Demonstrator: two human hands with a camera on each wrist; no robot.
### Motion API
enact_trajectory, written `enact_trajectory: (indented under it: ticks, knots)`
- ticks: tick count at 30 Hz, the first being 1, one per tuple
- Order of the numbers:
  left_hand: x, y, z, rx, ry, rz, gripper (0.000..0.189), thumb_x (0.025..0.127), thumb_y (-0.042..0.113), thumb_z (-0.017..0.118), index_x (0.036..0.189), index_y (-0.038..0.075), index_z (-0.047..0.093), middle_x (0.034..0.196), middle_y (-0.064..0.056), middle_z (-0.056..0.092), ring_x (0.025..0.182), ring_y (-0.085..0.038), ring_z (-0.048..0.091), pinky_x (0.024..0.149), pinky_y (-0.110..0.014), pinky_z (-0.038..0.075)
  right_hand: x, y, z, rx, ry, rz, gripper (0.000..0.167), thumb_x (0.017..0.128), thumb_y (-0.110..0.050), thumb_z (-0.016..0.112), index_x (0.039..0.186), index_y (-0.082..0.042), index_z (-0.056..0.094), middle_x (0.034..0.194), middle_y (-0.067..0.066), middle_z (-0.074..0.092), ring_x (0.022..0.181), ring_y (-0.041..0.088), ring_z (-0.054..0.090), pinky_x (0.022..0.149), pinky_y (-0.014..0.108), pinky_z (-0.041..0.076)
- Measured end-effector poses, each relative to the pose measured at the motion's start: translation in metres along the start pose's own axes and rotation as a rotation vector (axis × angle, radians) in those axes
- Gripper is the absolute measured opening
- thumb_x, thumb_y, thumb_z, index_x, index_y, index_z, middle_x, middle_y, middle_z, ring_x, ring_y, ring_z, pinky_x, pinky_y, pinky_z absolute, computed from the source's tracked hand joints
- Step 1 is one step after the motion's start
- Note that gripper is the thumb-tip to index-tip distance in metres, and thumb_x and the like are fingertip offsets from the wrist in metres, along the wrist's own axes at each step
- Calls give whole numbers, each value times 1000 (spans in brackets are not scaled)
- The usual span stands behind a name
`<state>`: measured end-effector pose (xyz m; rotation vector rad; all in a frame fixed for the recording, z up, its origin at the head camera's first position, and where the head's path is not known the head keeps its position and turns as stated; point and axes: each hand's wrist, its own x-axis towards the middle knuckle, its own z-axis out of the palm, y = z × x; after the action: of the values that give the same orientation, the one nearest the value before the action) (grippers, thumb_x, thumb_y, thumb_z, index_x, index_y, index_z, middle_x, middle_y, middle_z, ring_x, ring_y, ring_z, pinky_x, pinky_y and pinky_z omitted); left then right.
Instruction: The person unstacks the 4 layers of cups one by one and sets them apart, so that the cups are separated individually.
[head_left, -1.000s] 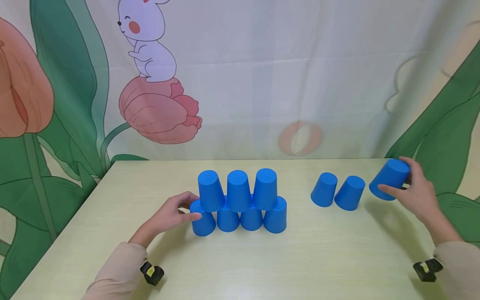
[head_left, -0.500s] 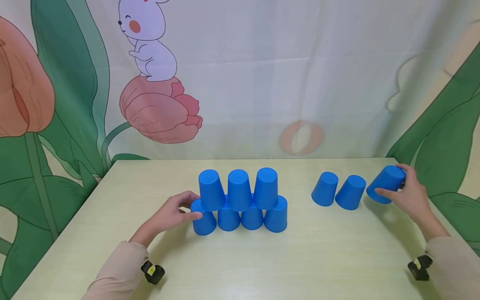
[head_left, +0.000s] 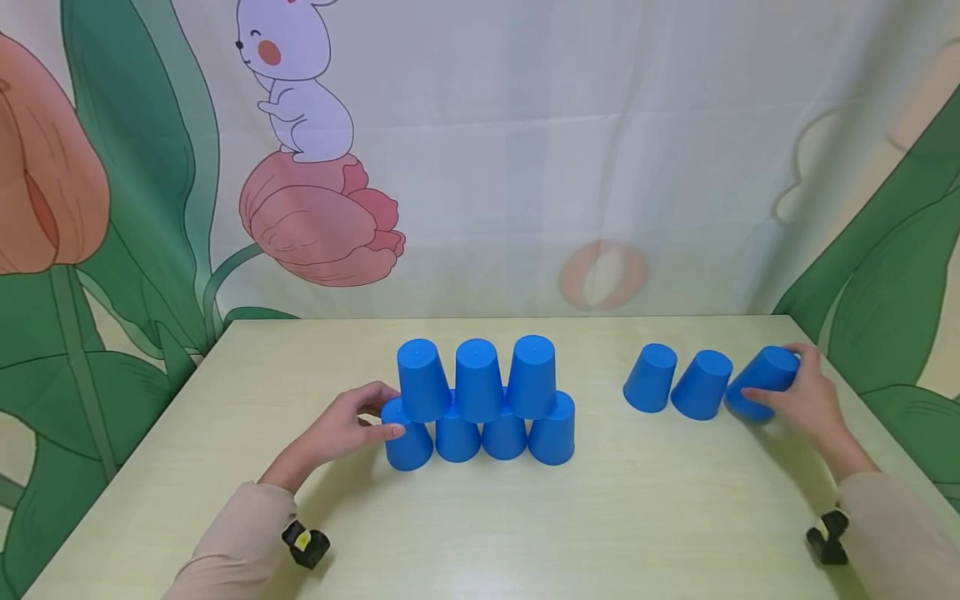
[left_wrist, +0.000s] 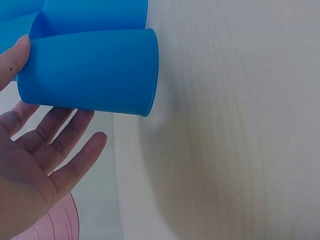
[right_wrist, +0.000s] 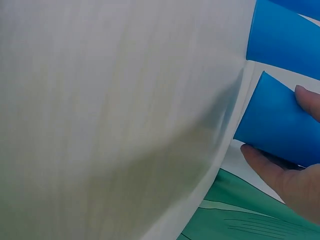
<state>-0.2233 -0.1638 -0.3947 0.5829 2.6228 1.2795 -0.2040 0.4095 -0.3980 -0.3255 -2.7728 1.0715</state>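
Note:
On the table, upside-down blue cups form a two-level stack, with three upper cups over a bottom row of several. My left hand is at the leftmost bottom cup, its thumb on one side and fingers on the other; the left wrist view shows the same cup between them. At the right, my right hand grips another upside-down blue cup, tilted, its lower rim close to the tabletop. Thumb and fingers hold this cup from both sides in the right wrist view.
Two upside-down blue cups stand just left of the right-hand cup. Behind the pale wooden table hangs a printed cloth with a rabbit and flowers. Black wrist cameras are worn on both sleeves.
My right hand has brought its cup leftward and down, close beside the two standing cups. The left hand and the stack have stayed in place.

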Motion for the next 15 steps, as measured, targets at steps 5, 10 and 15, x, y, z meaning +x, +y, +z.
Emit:
enact_trajectory:
  ticks: [5,10,15]
  knots:
    - [0,0,0,-5,1,-2,45,81,28,69,116,4,53,108,-10,60,100,-28,56,80,-44,48,0,-1,2,-8,-24,26,94,84,-35,63,139,6,-1,128,47,16,113,63,22,87,70,26]
    - [0,-1,0,-2,3,-5,46,80,29,70,116,5,53,107,-9,60,99,-27,57,80,-43,49,-1,0,5,-29,-41,31,94,84,-34,64,139,6,-2,127,47,17,112,64,23,86,69,28]
    - [1,-3,1,-9,0,-6,46,79,30,70,115,6,54,106,-8,60,99,-27,57,80,-43,49,14,24,6,-25,-4,3,105,79,-48,65,143,-2,-5,132,44,19,115,61,25,84,69,29]
